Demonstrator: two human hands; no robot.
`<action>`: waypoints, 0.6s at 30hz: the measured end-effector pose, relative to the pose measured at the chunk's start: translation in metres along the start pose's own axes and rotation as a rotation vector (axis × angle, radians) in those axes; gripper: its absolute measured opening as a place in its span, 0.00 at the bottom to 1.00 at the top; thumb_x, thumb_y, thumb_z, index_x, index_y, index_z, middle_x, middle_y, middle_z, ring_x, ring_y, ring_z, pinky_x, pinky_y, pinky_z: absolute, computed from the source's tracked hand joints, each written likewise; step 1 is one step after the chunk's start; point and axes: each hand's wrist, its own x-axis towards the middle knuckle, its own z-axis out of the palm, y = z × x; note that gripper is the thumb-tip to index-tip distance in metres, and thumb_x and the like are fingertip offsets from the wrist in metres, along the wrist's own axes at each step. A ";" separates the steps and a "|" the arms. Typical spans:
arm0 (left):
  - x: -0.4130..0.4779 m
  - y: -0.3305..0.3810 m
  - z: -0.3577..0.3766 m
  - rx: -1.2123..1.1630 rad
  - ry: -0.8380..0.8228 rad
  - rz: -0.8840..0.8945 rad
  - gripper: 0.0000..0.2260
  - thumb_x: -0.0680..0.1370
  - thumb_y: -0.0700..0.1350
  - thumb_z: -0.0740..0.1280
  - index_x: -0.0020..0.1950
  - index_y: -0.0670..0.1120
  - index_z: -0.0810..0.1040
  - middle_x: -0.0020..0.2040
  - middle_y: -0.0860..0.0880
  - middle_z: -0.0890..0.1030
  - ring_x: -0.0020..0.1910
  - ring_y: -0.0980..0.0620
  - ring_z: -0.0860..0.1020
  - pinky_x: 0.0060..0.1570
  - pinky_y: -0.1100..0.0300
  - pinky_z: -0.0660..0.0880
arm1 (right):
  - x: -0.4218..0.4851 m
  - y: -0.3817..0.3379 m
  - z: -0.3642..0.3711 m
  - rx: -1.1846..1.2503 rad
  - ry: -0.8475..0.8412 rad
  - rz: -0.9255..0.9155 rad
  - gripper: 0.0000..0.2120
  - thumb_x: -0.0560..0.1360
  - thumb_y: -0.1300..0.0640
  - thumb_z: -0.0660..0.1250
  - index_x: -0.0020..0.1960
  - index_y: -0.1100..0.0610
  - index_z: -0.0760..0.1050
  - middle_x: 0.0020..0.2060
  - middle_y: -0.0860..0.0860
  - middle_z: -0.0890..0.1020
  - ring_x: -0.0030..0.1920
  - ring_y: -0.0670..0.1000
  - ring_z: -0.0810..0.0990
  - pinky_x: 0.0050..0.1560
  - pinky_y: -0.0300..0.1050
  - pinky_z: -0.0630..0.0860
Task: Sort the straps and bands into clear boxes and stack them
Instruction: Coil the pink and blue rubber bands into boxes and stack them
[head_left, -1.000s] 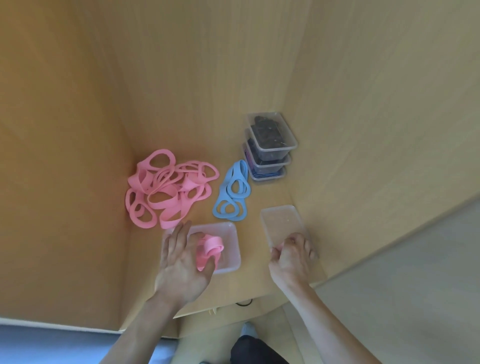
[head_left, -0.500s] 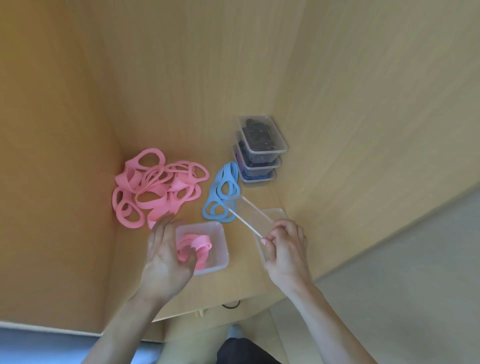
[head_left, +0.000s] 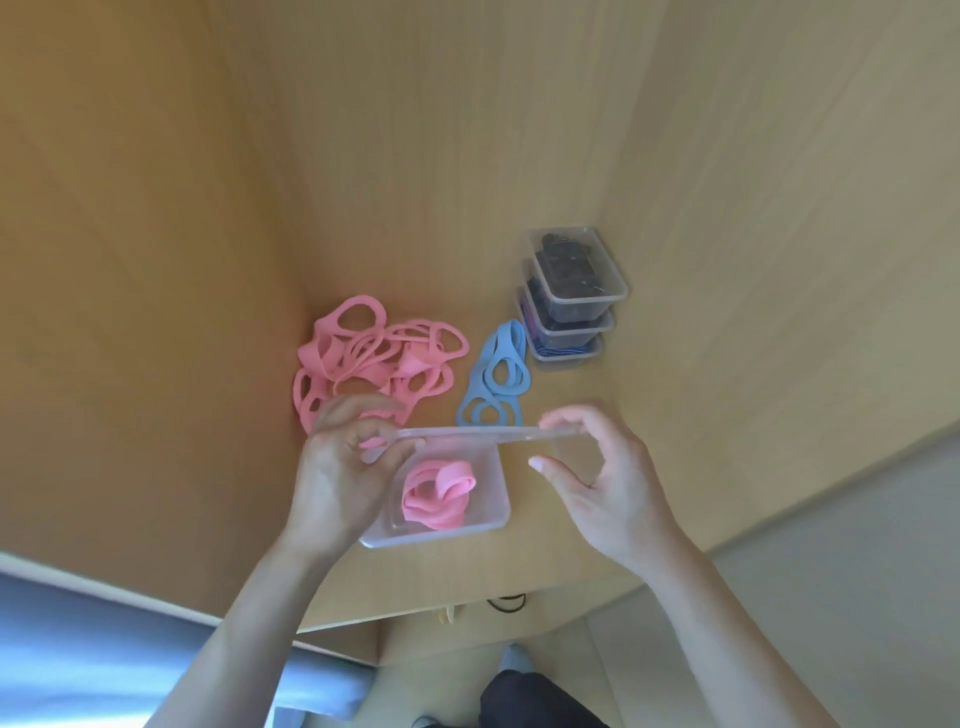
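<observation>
A clear box (head_left: 491, 519) sits on the wooden desk near its front edge, with rolled pink bands (head_left: 439, 493) inside. Both hands hold a clear lid (head_left: 467, 434) just above the box's far side. My left hand (head_left: 343, 467) pinches the lid's left end and my right hand (head_left: 597, 467) grips its right end. A heap of loose pink bands (head_left: 374, 358) lies behind my left hand. Several blue bands (head_left: 496, 379) lie beside it. Three stacked clear boxes (head_left: 571, 296) with dark straps stand at the back right.
Wooden walls (head_left: 156, 260) close the desk on the left, back and right. The desk's front edge (head_left: 467, 608) runs just below the box. A dark trouser leg (head_left: 535, 701) shows below the desk.
My right hand lifted the lid off the desk and carried it left over the box. My left hand left the pink bands in the box and took the lid's left end.
</observation>
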 end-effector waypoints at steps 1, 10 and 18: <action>-0.002 -0.002 -0.001 -0.029 -0.023 -0.069 0.09 0.71 0.38 0.78 0.34 0.46 0.81 0.51 0.58 0.81 0.56 0.56 0.76 0.57 0.70 0.67 | 0.004 0.001 0.005 0.039 0.034 0.052 0.10 0.74 0.64 0.75 0.51 0.54 0.77 0.49 0.45 0.82 0.53 0.46 0.81 0.57 0.36 0.73; -0.015 -0.028 -0.003 -0.502 0.066 -0.681 0.11 0.72 0.36 0.77 0.50 0.44 0.80 0.36 0.48 0.83 0.29 0.59 0.79 0.31 0.69 0.74 | 0.021 0.031 0.067 0.356 0.120 0.463 0.08 0.76 0.66 0.72 0.45 0.54 0.80 0.32 0.49 0.81 0.34 0.49 0.80 0.40 0.41 0.77; -0.023 -0.064 0.017 -0.284 0.044 -0.713 0.23 0.73 0.39 0.77 0.66 0.45 0.73 0.38 0.43 0.75 0.36 0.51 0.76 0.35 0.65 0.73 | 0.010 0.061 0.103 0.104 0.102 0.576 0.11 0.74 0.60 0.75 0.42 0.46 0.77 0.29 0.45 0.73 0.29 0.38 0.74 0.33 0.31 0.70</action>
